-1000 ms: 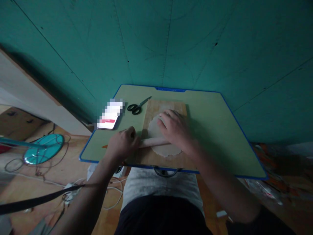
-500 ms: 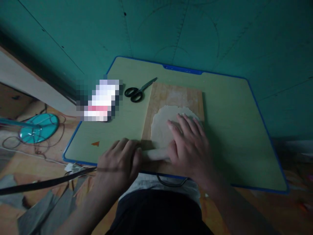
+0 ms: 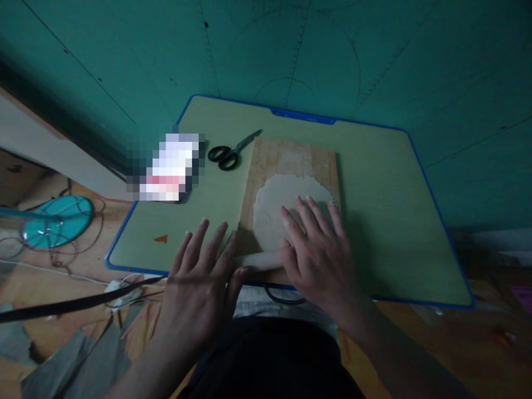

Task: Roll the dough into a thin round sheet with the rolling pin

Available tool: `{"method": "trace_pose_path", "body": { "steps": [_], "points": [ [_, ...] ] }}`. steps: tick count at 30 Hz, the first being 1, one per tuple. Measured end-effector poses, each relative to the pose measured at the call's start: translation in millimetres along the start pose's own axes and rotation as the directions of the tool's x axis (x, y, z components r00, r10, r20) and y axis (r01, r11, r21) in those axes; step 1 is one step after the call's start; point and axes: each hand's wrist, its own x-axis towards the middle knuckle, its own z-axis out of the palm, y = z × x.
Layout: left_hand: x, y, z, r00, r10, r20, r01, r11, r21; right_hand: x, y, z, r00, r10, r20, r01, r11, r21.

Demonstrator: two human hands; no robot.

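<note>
A thin, roughly round sheet of dough (image 3: 272, 208) lies on a wooden board (image 3: 266, 160). Across the near edge of the board rests a pale rolling pin (image 3: 260, 261). Its left end is under my left hand (image 3: 203, 277), whose fingers are stretched out and spread. My right hand (image 3: 318, 255) covers the pin's right end; its fingers are extended and apart, reaching over the right part of the dough. Both palms hide the ends of the pin, and neither hand wraps around it.
The board stands on a small green table (image 3: 386, 221) with a blue rim. Black-handled scissors (image 3: 230, 155) and a blurred-out bright rectangle (image 3: 170, 166) lie left of the board, with a small orange scrap (image 3: 161, 239) nearer. Cables and a turquoise round base (image 3: 58, 221) are on the floor.
My left hand's fingers have gone from curled around the pin to stretched out and spread. My right hand stays over the pin and dough. The whole view has shifted slightly.
</note>
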Motion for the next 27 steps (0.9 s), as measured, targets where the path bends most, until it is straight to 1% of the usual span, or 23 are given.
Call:
{"method": "trace_pose_path", "body": {
  "steps": [4,7,9,11,14,17,19,22,25,27],
  "points": [
    [20,-10,5,1.0,-0.023,0.012,0.024,1.0,-0.011,26,7,2,1.0,-0.023,0.014,0.024,0.999,-0.034],
    [33,-15,7,0.999,-0.043,-0.001,0.043,0.999,0.008,41,11,2,0.999,-0.037,0.037,0.038,0.999,-0.039],
    [30,-13,6,1.0,-0.007,-0.013,0.007,1.0,0.002,38,10,2,0.998,-0.042,0.041,0.043,0.998,-0.041],
    [18,-7,4,0.999,0.042,-0.026,-0.042,0.999,0.003,24,7,2,0.999,-0.041,0.03,0.043,0.998,-0.042],
    [1,3,-2,0.995,0.094,-0.029,-0.093,0.995,0.045,3,3,1,0.999,-0.043,0.014,0.044,0.998,-0.035],
    [-6,7,-4,0.992,0.125,-0.024,-0.124,0.991,0.043,-1,5,1,0.998,-0.06,0.007,0.06,0.998,-0.02],
    [-8,6,-3,0.989,0.145,-0.019,-0.145,0.989,-0.003,10,9,1,0.997,-0.082,0.001,0.082,0.997,-0.008],
    [-13,3,-1,0.981,0.193,-0.016,-0.194,0.979,-0.064,39,14,4,0.993,-0.114,-0.022,0.115,0.993,0.022],
    [-23,5,1,0.973,0.232,-0.005,-0.231,0.968,-0.099,66,14,7,0.988,-0.136,-0.076,0.142,0.987,0.076],
    [-30,9,0,0.972,0.233,0.002,-0.231,0.965,-0.124,75,10,9,0.984,-0.122,-0.127,0.136,0.985,0.106]
  ]
}}
